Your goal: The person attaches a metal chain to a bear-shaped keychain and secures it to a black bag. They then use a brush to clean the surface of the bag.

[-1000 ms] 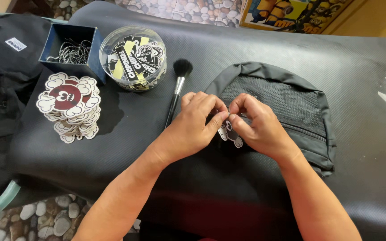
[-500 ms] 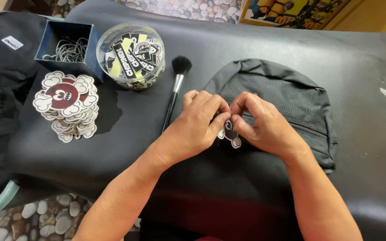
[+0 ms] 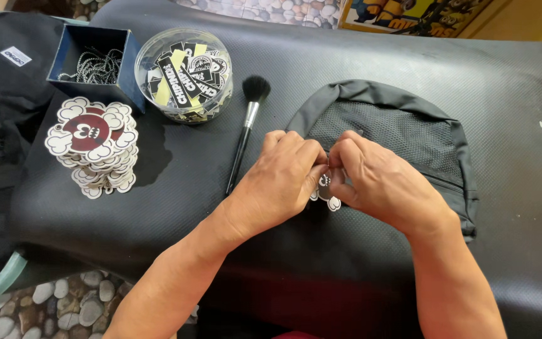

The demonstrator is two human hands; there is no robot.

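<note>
where the two hands meet over the black bag, the left hand (image 3: 283,172) and right hand (image 3: 377,182) are pinched together on a small cloud-edged charm (image 3: 325,191), fingertips closed on its top edge so only its lower lobes show. it looks light, flat and fairly stiff, so it is probably best held by the rim near its top; whether a chain is attached there i cannot tell. the charm lies against the mesh bag (image 3: 403,132), which looks soft and floppy. left of the hands lies a makeup brush (image 3: 246,129), then a stack of matching charms (image 3: 92,144), a round clear tub of tags (image 3: 183,72) and a blue box of chains (image 3: 92,59), all on a black padded table (image 3: 346,56).
</note>
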